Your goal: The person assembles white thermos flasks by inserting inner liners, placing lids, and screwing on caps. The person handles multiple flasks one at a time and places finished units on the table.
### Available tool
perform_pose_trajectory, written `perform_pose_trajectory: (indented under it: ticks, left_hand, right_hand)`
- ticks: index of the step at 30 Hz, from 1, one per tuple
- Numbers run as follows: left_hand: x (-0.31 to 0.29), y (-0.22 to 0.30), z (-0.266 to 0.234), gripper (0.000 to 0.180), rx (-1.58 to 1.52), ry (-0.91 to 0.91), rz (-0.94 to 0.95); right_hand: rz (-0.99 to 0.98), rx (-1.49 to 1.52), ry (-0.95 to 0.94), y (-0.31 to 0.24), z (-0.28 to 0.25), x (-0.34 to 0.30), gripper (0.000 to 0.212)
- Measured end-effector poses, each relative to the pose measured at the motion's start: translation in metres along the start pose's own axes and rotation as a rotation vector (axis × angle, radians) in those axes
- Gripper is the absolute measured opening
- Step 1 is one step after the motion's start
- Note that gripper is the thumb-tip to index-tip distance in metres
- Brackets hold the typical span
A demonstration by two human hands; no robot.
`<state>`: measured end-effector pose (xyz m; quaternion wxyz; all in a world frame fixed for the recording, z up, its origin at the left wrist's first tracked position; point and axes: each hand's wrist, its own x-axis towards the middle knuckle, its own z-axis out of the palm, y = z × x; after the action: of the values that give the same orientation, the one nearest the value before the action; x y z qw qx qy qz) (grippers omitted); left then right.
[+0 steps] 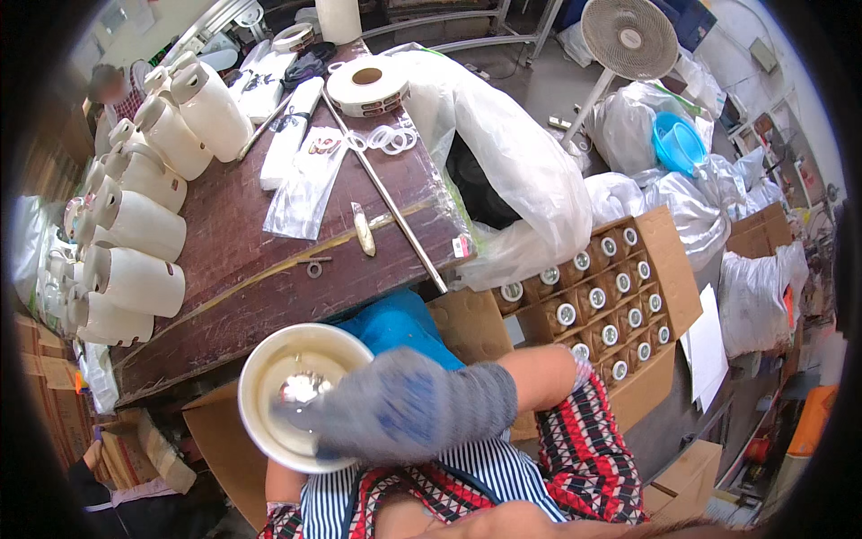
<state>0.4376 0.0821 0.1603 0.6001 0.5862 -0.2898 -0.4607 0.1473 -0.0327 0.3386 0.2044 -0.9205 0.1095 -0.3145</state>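
Note:
A cream-white round vessel (pixel 254 386) is tilted with its wide open end toward me, over my lap. A shiny silvery round part (pixel 305 388) shows inside it. My right hand (pixel 391 409), in a grey knitted glove with blue patches, is over the vessel's right side, its fingers reaching across the opening. Motion smears those fingers, so their grip is unclear. On the other side, my left forearm (pixel 285 482) runs up behind the vessel, which hides my left hand. A blue thing (pixel 395 328) lies just beyond the vessel, against the table edge.
Several cream-white jugs (pixel 139 281) line the left side of the dark red table (pixel 242 296). A label roll (pixel 366 90), a metal rod (pixel 395 216) and clear bags (pixel 305 198) lie there too. To the right, a divided cardboard box (pixel 669 269) holds several round-topped items.

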Motion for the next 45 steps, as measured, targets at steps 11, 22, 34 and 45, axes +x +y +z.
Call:
perform_pose_trajectory:
  ticks: [11,22,34,45]
  left_hand:
    - [0.03,0.048,-0.007,0.03,0.236,0.134,-0.032]
    - [0.053,0.052,0.005,0.028,0.28,0.151,-0.089]
    - [0.019,0.039,-0.008,0.026,0.228,0.092,0.003]
    - [0.057,0.036,0.014,0.024,0.292,0.117,-0.114]
  right_hand:
    - [1.503,-0.198,0.247,0.414,0.059,-0.181,0.057]
    - [1.479,-0.143,0.096,0.4,0.025,-0.19,0.076]
    - [1.483,-0.15,-0.156,0.431,0.045,-0.203,0.095]
    - [1.589,-0.743,-0.529,0.501,0.104,-0.26,0.114]
